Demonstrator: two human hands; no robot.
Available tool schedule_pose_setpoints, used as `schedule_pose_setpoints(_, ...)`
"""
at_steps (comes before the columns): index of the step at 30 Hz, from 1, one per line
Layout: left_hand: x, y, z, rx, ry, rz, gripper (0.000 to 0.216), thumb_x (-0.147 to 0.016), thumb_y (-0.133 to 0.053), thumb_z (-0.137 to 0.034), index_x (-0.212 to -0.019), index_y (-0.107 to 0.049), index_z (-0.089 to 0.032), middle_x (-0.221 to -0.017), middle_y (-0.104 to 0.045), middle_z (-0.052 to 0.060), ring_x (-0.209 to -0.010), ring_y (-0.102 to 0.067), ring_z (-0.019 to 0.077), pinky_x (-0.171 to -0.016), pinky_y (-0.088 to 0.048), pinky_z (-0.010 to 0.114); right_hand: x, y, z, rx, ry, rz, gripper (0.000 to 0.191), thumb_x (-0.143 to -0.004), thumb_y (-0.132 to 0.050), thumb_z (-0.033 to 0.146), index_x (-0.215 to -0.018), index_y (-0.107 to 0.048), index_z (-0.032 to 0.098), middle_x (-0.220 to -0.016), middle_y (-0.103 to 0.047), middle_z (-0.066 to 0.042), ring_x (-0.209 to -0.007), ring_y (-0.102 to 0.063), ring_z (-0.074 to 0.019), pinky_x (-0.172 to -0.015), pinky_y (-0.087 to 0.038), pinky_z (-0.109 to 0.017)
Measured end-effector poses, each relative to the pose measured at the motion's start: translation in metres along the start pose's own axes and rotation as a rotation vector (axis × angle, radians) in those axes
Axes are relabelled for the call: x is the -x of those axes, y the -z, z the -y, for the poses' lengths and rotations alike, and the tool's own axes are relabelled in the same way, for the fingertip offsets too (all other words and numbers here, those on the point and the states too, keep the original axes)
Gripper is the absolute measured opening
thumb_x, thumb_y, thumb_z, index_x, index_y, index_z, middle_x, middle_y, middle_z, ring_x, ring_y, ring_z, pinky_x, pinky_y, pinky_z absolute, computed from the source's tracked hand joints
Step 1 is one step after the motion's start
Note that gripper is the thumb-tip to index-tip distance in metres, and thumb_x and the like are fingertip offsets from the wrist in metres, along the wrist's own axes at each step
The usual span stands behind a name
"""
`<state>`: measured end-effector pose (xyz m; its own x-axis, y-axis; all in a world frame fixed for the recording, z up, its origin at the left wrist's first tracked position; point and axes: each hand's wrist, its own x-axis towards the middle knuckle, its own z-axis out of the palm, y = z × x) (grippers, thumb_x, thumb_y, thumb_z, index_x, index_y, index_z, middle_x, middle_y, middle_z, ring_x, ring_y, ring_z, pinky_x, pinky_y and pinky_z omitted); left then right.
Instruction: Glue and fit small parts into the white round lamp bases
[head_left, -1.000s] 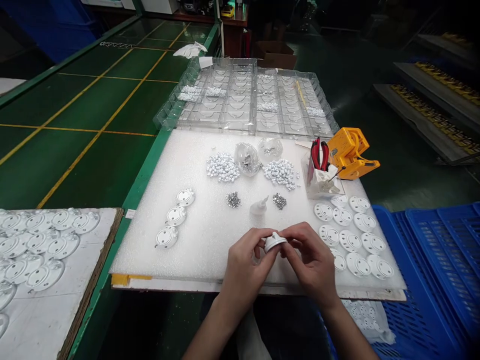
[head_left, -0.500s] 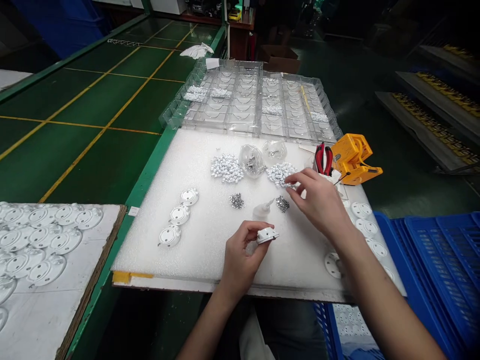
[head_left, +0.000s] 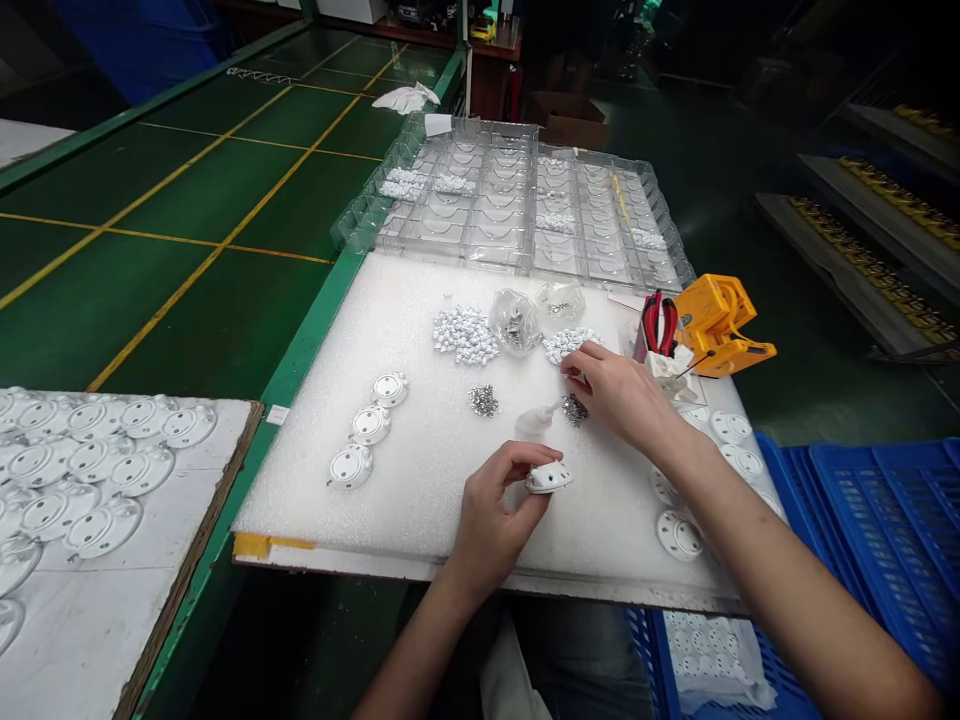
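My left hand point(head_left: 495, 510) grips a small round white plastic part point(head_left: 548, 478) just above the white foam sheet point(head_left: 420, 470). My right hand point(head_left: 619, 392) reaches over a pile of small white pieces point(head_left: 568, 343), its fingertips pinched together at the pile's near edge; what they hold is too small to make out. A small heap of tiny metal bits point(head_left: 576, 409) and a little white squeeze bottle point(head_left: 534, 422) lie between the two hands.
Three white discs point(head_left: 370, 425) lie in a row at left, more discs point(head_left: 679, 533) at right. Another white pile point(head_left: 465, 334), a metal heap point(head_left: 484, 400), plastic bags point(head_left: 515, 320), clear trays point(head_left: 517, 200), red pliers point(head_left: 659, 322), a yellow tool point(head_left: 716, 315), blue crates point(head_left: 877, 520).
My right hand left the white part and reached out to the pile of small white pieces. My left hand kept the part and lowered it slightly.
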<state>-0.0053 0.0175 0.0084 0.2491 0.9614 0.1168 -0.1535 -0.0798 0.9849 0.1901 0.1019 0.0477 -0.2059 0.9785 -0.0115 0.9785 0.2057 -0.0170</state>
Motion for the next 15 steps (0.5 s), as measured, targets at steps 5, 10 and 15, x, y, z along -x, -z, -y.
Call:
schedule_pose_setpoints(5, -0.001, 0.001, -0.002, -0.067, -0.065, 0.018, 0.011, -0.091, -0.066, -0.012, -0.095, -0.073, -0.019, -0.104, -0.077, 0.009, -0.100, -0.073, 0.0208, -0.088, -0.059, 0.031, -0.002, 0.001, 0.003, 0.015, 0.016, 0.041, 0.019, -0.097, -0.053, 0.014, -0.103, -0.070, 0.020, -0.104, -0.070, -0.008, -0.068, -0.061, -0.0187, -0.056, -0.026, -0.033)
schedule_pose_setpoints(10, -0.001, 0.002, -0.003, -0.140, -0.114, 0.012, 0.012, -0.090, -0.067, -0.010, -0.091, -0.075, -0.019, -0.092, -0.076, 0.007, -0.088, -0.071, 0.0189, -0.079, -0.057, 0.028, 0.006, 0.012, -0.001, -0.163, -0.016, -0.029, 0.014, -0.090, -0.059, 0.012, -0.090, -0.071, 0.020, -0.096, -0.070, -0.007, -0.069, -0.062, -0.0179, -0.058, -0.034, -0.030)
schedule_pose_setpoints(15, -0.001, 0.001, -0.002, -0.169, -0.156, 0.014, 0.009, -0.089, -0.069, -0.010, -0.089, -0.074, -0.018, -0.088, -0.075, 0.005, -0.083, -0.070, 0.0172, -0.075, -0.055, 0.026, 0.058, 0.031, 0.003, -0.886, -0.121, -0.037, 0.016, -0.090, -0.071, 0.038, -0.092, -0.072, 0.022, -0.094, -0.072, -0.006, -0.079, -0.067, -0.0188, -0.070, -0.053, -0.030)
